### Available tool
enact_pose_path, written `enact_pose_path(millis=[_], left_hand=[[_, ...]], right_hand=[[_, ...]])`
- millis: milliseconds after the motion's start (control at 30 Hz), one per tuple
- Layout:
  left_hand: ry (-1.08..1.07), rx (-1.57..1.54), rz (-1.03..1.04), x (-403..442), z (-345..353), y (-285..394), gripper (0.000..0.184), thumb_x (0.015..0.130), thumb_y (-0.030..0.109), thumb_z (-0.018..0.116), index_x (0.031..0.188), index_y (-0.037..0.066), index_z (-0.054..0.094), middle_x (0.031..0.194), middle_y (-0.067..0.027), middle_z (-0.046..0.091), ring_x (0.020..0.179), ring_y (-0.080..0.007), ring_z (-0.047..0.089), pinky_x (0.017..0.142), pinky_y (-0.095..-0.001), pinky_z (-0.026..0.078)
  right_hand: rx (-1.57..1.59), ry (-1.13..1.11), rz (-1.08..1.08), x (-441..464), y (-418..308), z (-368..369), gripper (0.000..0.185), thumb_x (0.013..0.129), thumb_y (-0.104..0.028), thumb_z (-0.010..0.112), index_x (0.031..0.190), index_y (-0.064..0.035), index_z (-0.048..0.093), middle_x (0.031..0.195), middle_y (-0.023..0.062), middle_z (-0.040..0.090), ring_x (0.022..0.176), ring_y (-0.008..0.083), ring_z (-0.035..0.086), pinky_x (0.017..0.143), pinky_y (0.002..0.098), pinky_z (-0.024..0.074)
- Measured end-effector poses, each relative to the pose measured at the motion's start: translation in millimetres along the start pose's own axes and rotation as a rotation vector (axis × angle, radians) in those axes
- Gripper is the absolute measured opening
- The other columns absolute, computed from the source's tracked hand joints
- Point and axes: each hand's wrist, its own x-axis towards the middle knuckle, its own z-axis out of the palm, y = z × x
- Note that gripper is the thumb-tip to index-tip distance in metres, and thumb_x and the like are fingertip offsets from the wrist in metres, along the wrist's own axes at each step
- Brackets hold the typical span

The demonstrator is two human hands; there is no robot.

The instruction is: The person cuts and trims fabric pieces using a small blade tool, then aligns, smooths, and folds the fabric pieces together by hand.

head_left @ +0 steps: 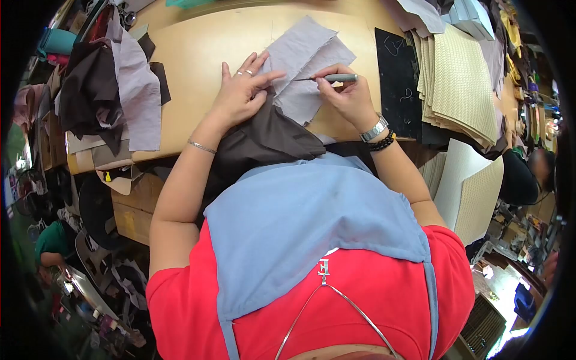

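Light grey-lilac fabric pieces point(306, 51) lie overlapping on the wooden table point(198, 54). My right hand point(351, 99) grips a slim tool with a grey-green handle point(342, 78); its thin dark tip points left and touches or hovers just over the fabric. On the fabric's left edge rests my left hand point(243, 90), fingers spread and pressing down, nothing held in it. Dark brown cloth point(264, 138) runs from beneath the pale pieces and my left hand down over the table's front edge to my lap.
Dark and pale cloth point(141, 90) is heaped at the left. On the right are a black panel point(397, 84) with loose threads and a stack of cream textured sheets point(459, 84). Other people sit at the far left point(53, 243) and far right point(522, 174).
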Motion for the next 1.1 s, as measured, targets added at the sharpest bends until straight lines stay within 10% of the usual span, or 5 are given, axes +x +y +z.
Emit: enact_pose_path(millis=[167,1100], left_hand=[[0.106,-0.090,0.044,-3,-1,1,0.012,0.079,0.019,0.068,0.090,0.020,0.072,0.146,-0.0056,0.050,0.144,-0.0322,0.034,0.109,-0.0731,-0.001],[0.011,0.466,0.129,113,12,-11,0.063,0.084,0.069,0.055,0.142,0.046,0.047,0.161,-0.0092,0.025,0.149,-0.0325,0.017,0.107,-0.0762,0.009]], right_hand=[[0.009,0.077,0.014,6,7,-7,0.011,0.088,-0.009,0.068,0.094,-0.0003,0.069,0.082,0.0008,0.069,0.069,0.0031,0.059,0.059,0.0189,0.0474],[0.063,-0.134,0.106,24,18,1,0.012,0.091,-0.008,0.067,0.100,0.0005,0.067,0.091,0.0022,0.069,0.082,0.0053,0.063,0.074,0.0211,0.0518]])
